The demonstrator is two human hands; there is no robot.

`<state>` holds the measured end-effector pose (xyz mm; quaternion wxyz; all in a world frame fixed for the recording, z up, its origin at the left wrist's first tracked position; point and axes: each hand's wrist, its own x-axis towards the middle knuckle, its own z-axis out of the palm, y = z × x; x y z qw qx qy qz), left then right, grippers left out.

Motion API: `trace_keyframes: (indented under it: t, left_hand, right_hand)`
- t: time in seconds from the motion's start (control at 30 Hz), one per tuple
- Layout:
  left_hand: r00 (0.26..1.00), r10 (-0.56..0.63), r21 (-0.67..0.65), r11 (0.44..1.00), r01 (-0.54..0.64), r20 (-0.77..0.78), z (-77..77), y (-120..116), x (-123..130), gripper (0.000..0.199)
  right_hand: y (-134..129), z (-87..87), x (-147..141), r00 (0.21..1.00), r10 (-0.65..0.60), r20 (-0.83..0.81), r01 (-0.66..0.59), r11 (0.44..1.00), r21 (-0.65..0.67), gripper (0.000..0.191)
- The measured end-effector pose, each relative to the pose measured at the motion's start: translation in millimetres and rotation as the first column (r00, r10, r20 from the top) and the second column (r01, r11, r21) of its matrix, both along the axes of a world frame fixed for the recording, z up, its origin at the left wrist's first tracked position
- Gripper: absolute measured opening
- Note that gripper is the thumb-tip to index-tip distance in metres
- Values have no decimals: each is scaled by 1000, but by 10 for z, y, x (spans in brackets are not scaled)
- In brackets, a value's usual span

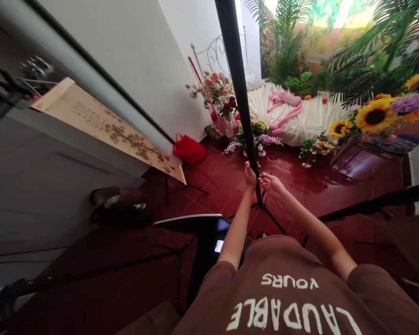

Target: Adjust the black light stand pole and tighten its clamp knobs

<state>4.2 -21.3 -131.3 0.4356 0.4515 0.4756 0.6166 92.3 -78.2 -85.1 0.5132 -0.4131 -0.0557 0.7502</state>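
Brown shirt point(293, 260) right up front, its white letters upside down from up here, and two bare forearms reach out beyond it! Just left of the left forearm sits a dark object with a pale rim point(186, 218), a small lit patch glowing on its surface. Out to the hands, and here's the action: the left hand point(250, 177) is curled around a black pole point(235, 65), while the right hand point(273, 184) comes in from the other side, fingers bunched narrow against a small dark fitting point(260, 175) on it; whether they pinch it, one cannot tell. That pole runs tall between the arms and the flowers, its splayed legs point(275, 220) down on red tiles point(226, 179). Left, a painted scroll point(125, 135) slants towards a red bag point(189, 150). Farther out, pink and white flowers point(214, 88), then a pink plush toy point(284, 104) sprawled across white cloth point(316, 118), sunflowers point(375, 115) to the right, palm fronds point(286, 35) at the back!
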Motion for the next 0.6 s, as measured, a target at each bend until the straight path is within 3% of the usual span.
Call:
trace_keyframes:
  t: [0.07, 0.13, 0.4, 0.5, 0.6]
  left_hand:
    - [1000, 8, 3, 1000, -8, -13, -4, 3, 4, 71]
    - [1000, 12, -13, 1000, -12, -20, -11, 8, 6, 71]
    - [998, 42, -17, 999, -42, -36, 13, 9, 39, 70]
    - [995, 92, -63, 994, -94, -31, 13, 12, 82, 67]
    - [981, 170, -185, 965, -184, -89, -84, -79, 120, 59]
  right_hand:
    - [20, -2, -17, 979, -27, -201, 10, 996, -84, 10]
    - [29, 2, -26, 964, -26, -265, -2, 994, -106, 16]
    - [-33, -18, -15, 937, -42, -346, -1, 993, -122, 20]
    - [-162, -117, 72, 934, -62, -351, 9, 989, -149, 20]
    - [-366, -311, 240, 950, -106, -293, 50, 980, -192, 19]
